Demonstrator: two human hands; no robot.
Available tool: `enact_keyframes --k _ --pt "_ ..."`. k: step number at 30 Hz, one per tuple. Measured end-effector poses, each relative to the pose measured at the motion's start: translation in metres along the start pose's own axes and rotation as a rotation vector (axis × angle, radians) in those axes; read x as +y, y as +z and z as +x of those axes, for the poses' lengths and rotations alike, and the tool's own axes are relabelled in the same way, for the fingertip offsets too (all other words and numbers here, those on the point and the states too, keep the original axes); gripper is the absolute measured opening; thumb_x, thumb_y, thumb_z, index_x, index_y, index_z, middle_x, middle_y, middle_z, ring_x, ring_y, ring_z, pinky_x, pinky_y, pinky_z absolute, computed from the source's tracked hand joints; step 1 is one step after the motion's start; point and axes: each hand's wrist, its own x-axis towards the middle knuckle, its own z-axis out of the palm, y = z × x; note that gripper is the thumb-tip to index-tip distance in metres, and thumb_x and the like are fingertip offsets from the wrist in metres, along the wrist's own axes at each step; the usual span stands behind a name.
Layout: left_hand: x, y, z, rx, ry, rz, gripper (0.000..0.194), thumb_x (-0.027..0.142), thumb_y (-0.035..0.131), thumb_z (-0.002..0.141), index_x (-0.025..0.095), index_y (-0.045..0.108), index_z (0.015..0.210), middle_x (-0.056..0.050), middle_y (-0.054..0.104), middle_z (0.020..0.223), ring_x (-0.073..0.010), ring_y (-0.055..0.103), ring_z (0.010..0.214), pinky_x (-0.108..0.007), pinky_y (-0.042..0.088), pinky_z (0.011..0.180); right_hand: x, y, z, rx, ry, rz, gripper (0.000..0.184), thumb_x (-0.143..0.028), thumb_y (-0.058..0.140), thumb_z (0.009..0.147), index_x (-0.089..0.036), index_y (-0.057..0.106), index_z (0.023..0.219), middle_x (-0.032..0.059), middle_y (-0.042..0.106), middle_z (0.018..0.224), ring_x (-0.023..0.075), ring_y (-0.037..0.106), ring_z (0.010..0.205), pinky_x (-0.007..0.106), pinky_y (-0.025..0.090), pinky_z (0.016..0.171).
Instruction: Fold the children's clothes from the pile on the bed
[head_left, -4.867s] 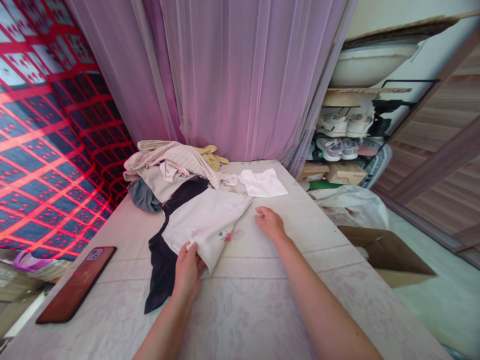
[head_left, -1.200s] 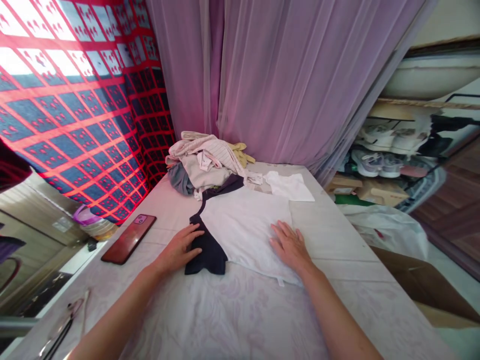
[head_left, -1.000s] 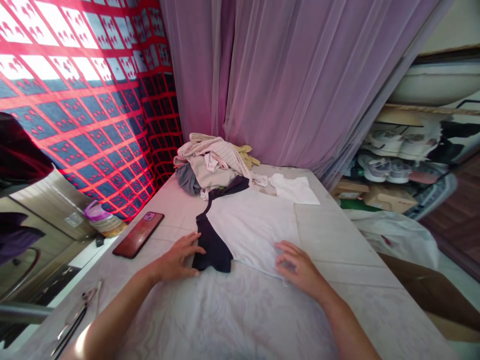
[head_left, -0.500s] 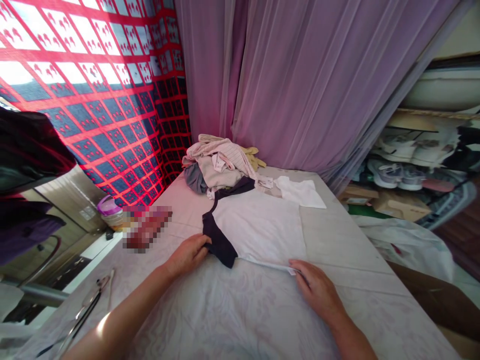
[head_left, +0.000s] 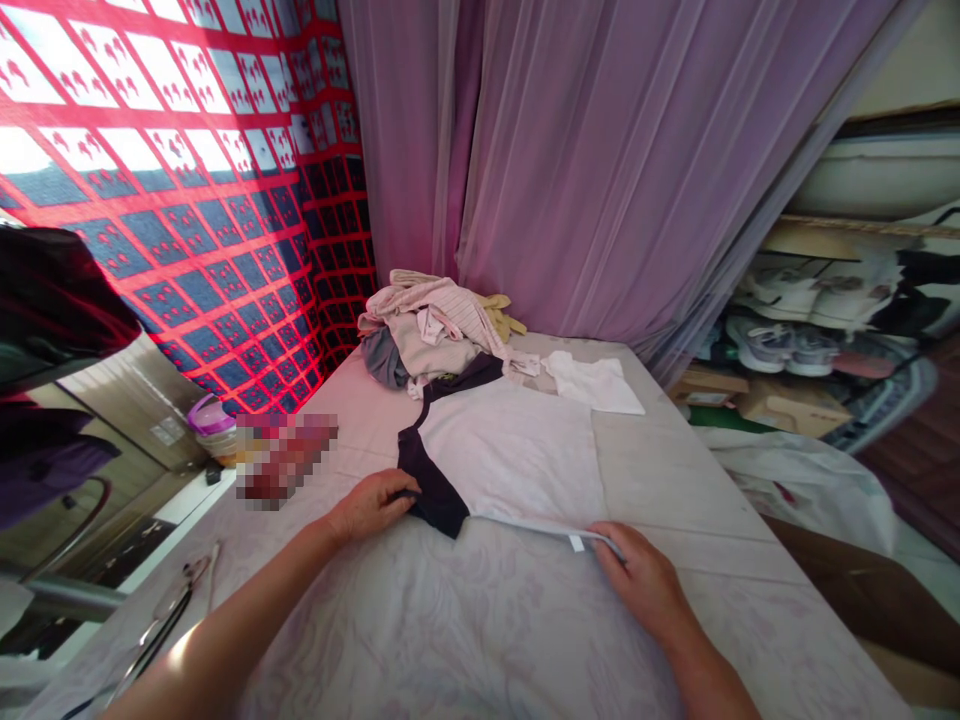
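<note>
A white T-shirt with black sleeves and a black neckline (head_left: 517, 450) lies spread on the covered table, its collar toward the left and its hem toward the right. My left hand (head_left: 379, 503) pinches the shirt at the shoulder edge beside the near black sleeve. With fingers closed, my right hand (head_left: 637, 570) grips the near corner of the hem, which lifts slightly there. A small white label hangs from the near side seam, just left of my right hand. The far sleeve rests against a heap of clothes (head_left: 442, 330).
A folded white cloth (head_left: 596, 382) lies behind the shirt. Eyeglasses (head_left: 176, 600) and a blurred-out red item (head_left: 289, 465) lie to the left. Purple curtains (head_left: 600, 180) hang behind the table. On the right stands a rack with shoes (head_left: 780, 345) and cardboard boxes (head_left: 795, 405).
My right hand has shifted slightly right and down with the hem corner, and the label now hangs free of the fingers. The view has moved a little to the right.
</note>
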Motion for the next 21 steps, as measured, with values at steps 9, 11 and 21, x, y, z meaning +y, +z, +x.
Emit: enact_keyframes --k 9,11,21 --pt "0.018 -0.033 0.003 -0.139 -0.086 -0.062 0.028 0.039 0.044 0.085 0.02 0.064 0.082 0.001 0.062 0.071 -0.0139 0.056 0.065 -0.023 0.043 0.065 -0.022 -0.04 0.003 -0.38 0.055 0.034 0.025 -0.035 0.039 0.084 -0.026 0.063 0.083 -0.0005 0.067 0.077 0.0183 0.061 0.073 0.026 0.042 0.065" --pt "0.022 -0.036 0.009 -0.177 -0.087 -0.084 0.028 0.04 0.045 0.084 0.02 0.065 0.08 0.002 0.062 0.068 -0.0133 0.054 0.063 -0.022 0.042 0.064 -0.023 -0.047 0.007 -0.409 0.059 0.065 0.024 -0.034 0.04 0.084 -0.026 0.063 0.082 -0.0009 0.067 0.075 0.0177 0.061 0.072 0.025 0.042 0.064" --pt "-0.004 -0.046 0.103 0.011 -0.25 -0.135 0.037 0.052 0.049 0.073 0.017 0.063 0.071 0.003 0.054 0.058 -0.0132 0.048 0.056 -0.023 0.038 0.053 0.007 -0.051 0.09 -0.337 0.084 0.092 0.026 -0.031 0.043 0.078 -0.021 0.065 0.088 0.0007 0.067 0.077 0.0181 0.06 0.072 0.026 0.044 0.065"
